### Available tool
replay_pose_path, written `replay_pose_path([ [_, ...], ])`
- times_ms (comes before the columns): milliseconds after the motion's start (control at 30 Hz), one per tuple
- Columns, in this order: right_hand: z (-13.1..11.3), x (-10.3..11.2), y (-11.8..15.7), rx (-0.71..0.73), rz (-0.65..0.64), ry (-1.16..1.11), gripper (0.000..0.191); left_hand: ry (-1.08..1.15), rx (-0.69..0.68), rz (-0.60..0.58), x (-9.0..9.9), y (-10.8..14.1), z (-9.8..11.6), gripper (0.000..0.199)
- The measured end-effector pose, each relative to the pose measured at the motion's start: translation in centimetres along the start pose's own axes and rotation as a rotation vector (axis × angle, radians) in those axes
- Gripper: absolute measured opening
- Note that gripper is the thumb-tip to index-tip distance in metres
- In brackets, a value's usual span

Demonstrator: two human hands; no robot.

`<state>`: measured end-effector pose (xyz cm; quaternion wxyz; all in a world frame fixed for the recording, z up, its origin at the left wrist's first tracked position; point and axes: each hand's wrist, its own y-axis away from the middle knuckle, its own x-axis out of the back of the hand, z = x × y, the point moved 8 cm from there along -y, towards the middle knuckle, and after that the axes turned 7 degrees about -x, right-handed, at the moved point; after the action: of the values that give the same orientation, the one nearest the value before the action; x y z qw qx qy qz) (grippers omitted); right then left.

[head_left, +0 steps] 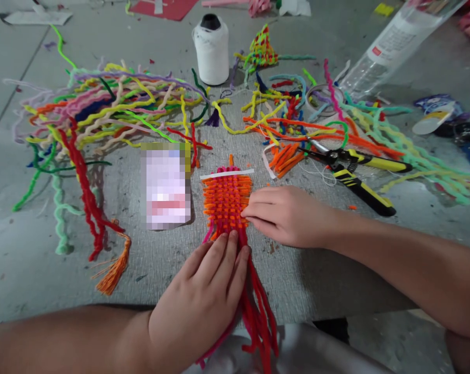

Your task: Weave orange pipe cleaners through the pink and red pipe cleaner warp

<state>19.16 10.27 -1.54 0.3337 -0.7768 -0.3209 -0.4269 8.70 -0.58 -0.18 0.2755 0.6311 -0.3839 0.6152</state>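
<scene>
A woven strip of orange and pink pipe cleaners (226,200) lies on the table in front of me, with a white strip of tape (227,174) across its top end. Loose red pipe cleaners (261,311) trail from its lower end over the table edge. My left hand (206,291) lies flat on the lower part, fingers stretched out and covering some of the weave. At the right edge, my right hand (277,213) pinches an end of the orange weave between thumb and fingers. Part of what it grips is hidden.
Yellow-and-black pliers (352,182) lie open at the right, near short orange pieces (285,160). A white thread spool (212,52) stands at the back. Piled pipe cleaners (114,111) spread at the left, beside a blurred card (167,187) and an orange tassel (116,270).
</scene>
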Motion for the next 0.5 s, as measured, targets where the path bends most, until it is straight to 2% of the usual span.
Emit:
replay_pose_path([
  [300, -1.3, 0.4, -0.1, 0.054, 0.072, 0.004, 0.026, 0.004, -0.029, -0.050, -0.4, -0.2, -0.3, 0.045],
  [400, -1.6, 0.0, -0.2, 0.073, 0.073, 0.000, 0.027, -0.007, -0.037, -0.058, -0.4, -0.3, -0.3, 0.046],
  [500, -1.5, -0.6, -0.6, 0.032, 0.041, -0.002, 0.029, -0.014, -0.047, -0.038, -0.2, -0.4, -0.2, 0.047],
])
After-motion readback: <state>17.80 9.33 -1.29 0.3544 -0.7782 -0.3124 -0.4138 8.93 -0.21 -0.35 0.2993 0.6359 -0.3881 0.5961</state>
